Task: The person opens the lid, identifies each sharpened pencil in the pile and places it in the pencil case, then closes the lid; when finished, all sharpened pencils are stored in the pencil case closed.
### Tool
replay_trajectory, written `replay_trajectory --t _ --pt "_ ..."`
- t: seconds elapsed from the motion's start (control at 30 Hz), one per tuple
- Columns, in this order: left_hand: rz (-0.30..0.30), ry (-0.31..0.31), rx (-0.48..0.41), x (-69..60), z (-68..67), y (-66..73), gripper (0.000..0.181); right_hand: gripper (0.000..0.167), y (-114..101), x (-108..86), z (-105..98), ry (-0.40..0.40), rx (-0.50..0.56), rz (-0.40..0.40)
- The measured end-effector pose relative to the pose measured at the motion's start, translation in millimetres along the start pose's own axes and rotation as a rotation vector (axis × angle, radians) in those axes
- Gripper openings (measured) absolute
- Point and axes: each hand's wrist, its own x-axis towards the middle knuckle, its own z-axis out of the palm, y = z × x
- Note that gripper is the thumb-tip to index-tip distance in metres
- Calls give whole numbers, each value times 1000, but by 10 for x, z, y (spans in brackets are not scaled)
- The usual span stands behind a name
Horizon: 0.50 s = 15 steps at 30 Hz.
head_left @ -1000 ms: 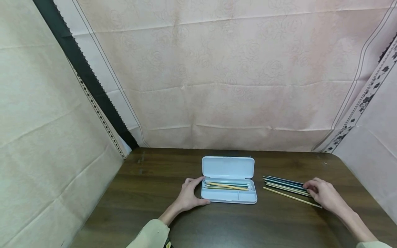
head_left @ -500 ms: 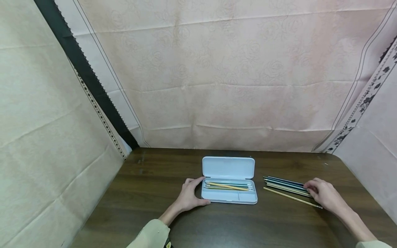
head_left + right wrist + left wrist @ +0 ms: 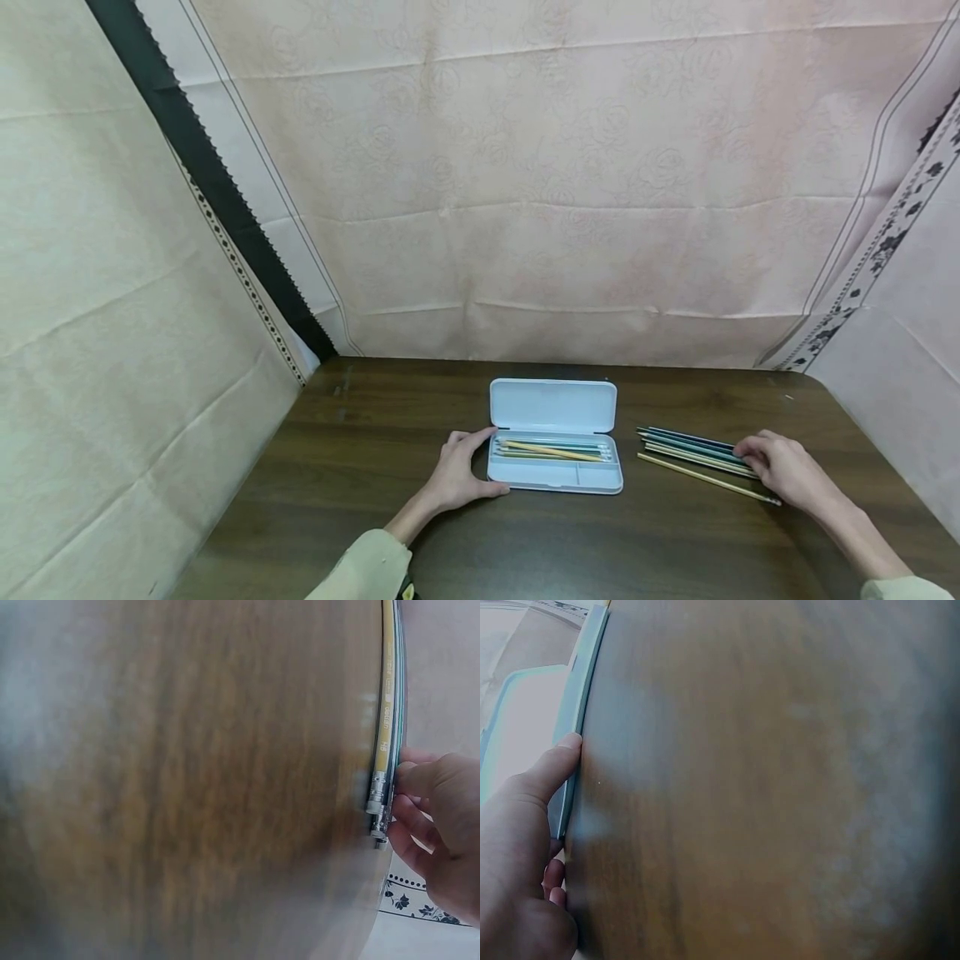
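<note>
A light-blue pencil case (image 3: 552,405) stands open on the table, its lid tilted up at the back. Several pencils (image 3: 551,451) lie in its long rear compartment, a yellow one slanting over the others. My left hand (image 3: 456,477) grips the case's left end, thumb at the front edge and forefinger towards the hinge side. To the right, my right hand (image 3: 783,471) pinches at the eraser ends of a loose group of dark and green pencils (image 3: 686,447); which one it holds is hidden. A yellow pencil (image 3: 387,697) with a metal ferrule lies nearest me, apart from the fingers.
The brown wooden table (image 3: 570,542) ends at a pale patterned cloth (image 3: 525,208) hung behind it. More cloth hangs on the left (image 3: 127,292) and right sides. The case's front compartment has a small divider (image 3: 577,474).
</note>
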Motion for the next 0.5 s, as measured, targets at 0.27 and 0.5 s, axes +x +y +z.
replay_trajectory --t 0.27,0.5 --pt "-3 -1 -4 7 -2 0 91 35 24 18 11 11 3 -31" --pt "-1 -4 -2 6 -4 2 91 37 34 27 3 -10 21 -45"
